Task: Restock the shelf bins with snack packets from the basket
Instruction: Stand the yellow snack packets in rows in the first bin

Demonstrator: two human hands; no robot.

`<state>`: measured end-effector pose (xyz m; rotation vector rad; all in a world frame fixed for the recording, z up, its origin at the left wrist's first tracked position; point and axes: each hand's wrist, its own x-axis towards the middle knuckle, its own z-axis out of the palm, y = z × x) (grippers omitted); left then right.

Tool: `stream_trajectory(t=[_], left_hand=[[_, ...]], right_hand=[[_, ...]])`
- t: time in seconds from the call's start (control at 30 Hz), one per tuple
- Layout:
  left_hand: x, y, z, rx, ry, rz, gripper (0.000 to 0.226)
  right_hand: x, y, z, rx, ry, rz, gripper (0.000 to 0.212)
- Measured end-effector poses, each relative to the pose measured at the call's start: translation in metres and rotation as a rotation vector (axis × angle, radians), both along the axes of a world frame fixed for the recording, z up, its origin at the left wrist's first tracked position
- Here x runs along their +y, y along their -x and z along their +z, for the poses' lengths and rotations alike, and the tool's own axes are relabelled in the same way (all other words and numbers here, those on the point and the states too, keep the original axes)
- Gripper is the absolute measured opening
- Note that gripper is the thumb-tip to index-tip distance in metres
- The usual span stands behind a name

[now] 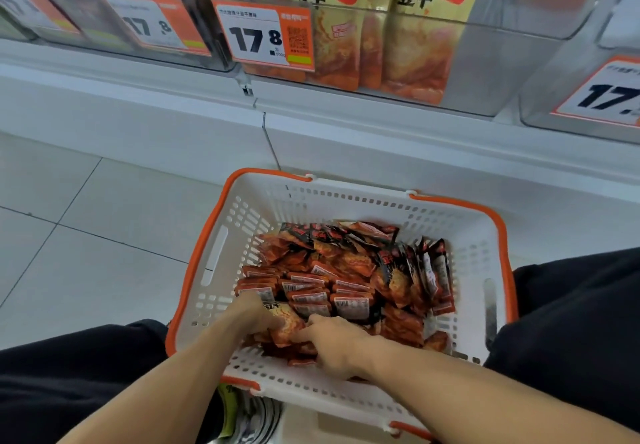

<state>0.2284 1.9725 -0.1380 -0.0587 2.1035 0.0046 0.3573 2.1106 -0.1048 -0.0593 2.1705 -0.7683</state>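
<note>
Head view: a white basket (221,253) with an orange rim and handles sits on the tiled floor (86,222), its far edge close to the white base of the shelf (346,132). Small red snack packets (346,270) fill the bottom of the basket: a flat, overlapping layer in the middle showing barcoded backs, a loose heap toward the far wall, and several standing on edge against the right wall.

Both hands are down in the near left corner of the basket. The left hand (252,312) reaches in from the near left, fingers curled down into the packets, gripping at the edge of a small bunch. The right hand (336,343) lies just beside it, fingers bent and closed on the same bunch from the near side, thumb toward the left hand. A packet with a pale printed face (284,322) shows between the two hands, touching both.

Dark-trousered knees flank the basket left and right.

On the shelf above, a clear bin (502,63) holds upright yellow-and-orange packets (415,28) in a row, filling its left part; the bin's right part looks blurred. A price tag (263,35) reading 17.8 hangs on the bin's front left corner. More clear bins with similar tags stand to the left and right along the shelf edge.
</note>
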Motion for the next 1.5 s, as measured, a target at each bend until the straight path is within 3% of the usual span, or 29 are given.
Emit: stream_trajectory(t=[0.2,0.33,0.5,0.57,0.7,0.9,1.0,1.1,1.23,1.33,1.43,1.5], left_hand=[[0.019,-0.012,0.024,0.005,-0.107,0.223,0.034],[0.025,-0.011,0.047,0.051,-0.184,0.163,0.039],[0.041,0.007,0.076,0.172,-0.511,0.051,0.065],[0.055,0.008,0.092,0.206,-0.570,-0.010,0.048],[0.074,0.010,0.111,0.370,-0.470,-0.281,0.013],[0.083,0.027,0.116,0.533,-0.408,-0.472,0.022],[0.096,0.039,0.135,0.590,-0.407,-0.571,0.012],[0.111,0.051,0.166,0.527,-0.469,-0.574,0.008],[0.124,0.064,0.217,0.337,-0.748,-0.388,0.003],[0.126,0.064,0.240,0.282,-0.962,-0.226,0.003],[0.129,0.061,0.251,0.202,-1.149,-0.092,0.006],[0.134,0.055,0.259,0.143,-1.221,-0.076,0.011]], right_hand=[[0.007,-0.007,0.007,0.024,0.119,-0.146,0.066],[0.021,-0.002,0.025,0.077,0.159,-0.207,0.060],[0.045,0.018,0.059,0.147,0.055,-0.193,0.035],[0.056,0.028,0.071,0.174,-0.021,-0.233,0.033],[0.081,0.040,0.090,0.217,-0.137,-0.347,0.035],[0.099,0.048,0.127,0.199,-0.140,-0.325,0.039],[0.109,0.051,0.144,0.206,-0.167,-0.295,0.042],[0.124,0.053,0.159,0.224,-0.213,-0.289,0.049],[0.154,0.059,0.189,0.281,-0.210,-0.307,0.069],[0.170,0.064,0.208,0.381,-0.031,-0.449,0.053],[0.174,0.067,0.226,0.484,0.204,-0.650,0.021],[0.176,0.068,0.238,0.607,0.228,-0.707,0.018]])
